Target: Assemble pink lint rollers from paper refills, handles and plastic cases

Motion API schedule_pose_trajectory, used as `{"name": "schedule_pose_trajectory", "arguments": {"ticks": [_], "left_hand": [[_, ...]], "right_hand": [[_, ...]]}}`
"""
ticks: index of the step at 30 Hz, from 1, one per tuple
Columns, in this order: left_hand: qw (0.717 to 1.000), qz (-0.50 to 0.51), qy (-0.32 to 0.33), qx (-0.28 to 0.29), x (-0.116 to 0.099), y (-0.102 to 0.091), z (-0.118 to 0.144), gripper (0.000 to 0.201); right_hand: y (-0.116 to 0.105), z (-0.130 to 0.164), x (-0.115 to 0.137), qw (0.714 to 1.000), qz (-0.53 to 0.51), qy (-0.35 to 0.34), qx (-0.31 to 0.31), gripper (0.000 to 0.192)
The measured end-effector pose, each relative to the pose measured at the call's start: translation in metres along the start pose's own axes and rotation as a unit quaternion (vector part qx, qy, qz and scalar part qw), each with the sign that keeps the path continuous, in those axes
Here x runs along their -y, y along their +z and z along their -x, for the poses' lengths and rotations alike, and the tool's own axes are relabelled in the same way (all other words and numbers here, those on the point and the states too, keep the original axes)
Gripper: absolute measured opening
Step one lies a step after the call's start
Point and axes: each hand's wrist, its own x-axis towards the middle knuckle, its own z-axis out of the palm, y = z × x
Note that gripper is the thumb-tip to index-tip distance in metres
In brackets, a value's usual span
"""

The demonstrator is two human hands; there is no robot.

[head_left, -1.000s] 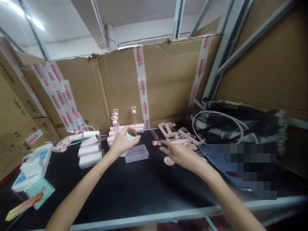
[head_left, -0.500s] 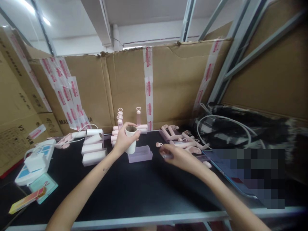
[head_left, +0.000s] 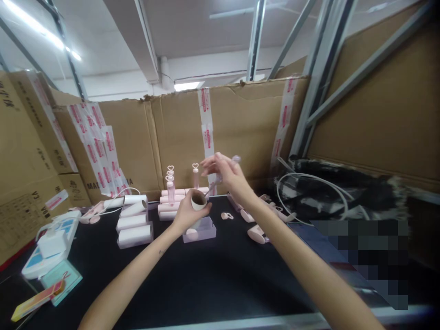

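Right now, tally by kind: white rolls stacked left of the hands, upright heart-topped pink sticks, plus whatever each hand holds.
stacked white rolls: 4
upright heart-topped pink sticks: 3
white roll in the left hand: 1
clear stick, blurred, in the right hand: 1
Total: 9

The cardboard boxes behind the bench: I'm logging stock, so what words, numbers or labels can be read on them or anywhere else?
"MA...": black print low on the cardboard sheet at back left, the rest covered by tape.
Other black print on the left cardboard boxes: blurred, unreadable.
Red print on the white tape strips: too small to read.
The white roll in the left hand: no text visible.
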Motion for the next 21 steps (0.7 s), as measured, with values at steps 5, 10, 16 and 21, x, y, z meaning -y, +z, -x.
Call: {"name": "schedule_pose_trajectory", "arguments": {"ticks": [5, 10, 16, 21], "left_hand": [[0.999, 0.032, 0.021, -0.013, -0.008, 0.009, -0.022, 0.026], [0.994, 0.07, 0.037, -0.071, -0.017, 0.008, -0.047, 0.025], [0.994, 0.057, 0.044, -0.077, -0.032, -0.009, -0.045, 0.037], [0.991, -0.095, -0.057, 0.08, -0.001, -0.02, -0.026, 0.045]], "right_hand": [[0.004, 0.003, -0.019, 0.992, 0.059, 0.055, 0.093, 0.056], [-0.002, 0.04, -0.053, 0.958, 0.017, 0.133, 0.254, 0.071], [-0.005, 0.055, -0.077, 0.958, 0.033, 0.176, 0.223, 0.059], [-0.035, 0.064, -0.083, 0.944, 0.078, 0.21, 0.241, 0.055]]}}
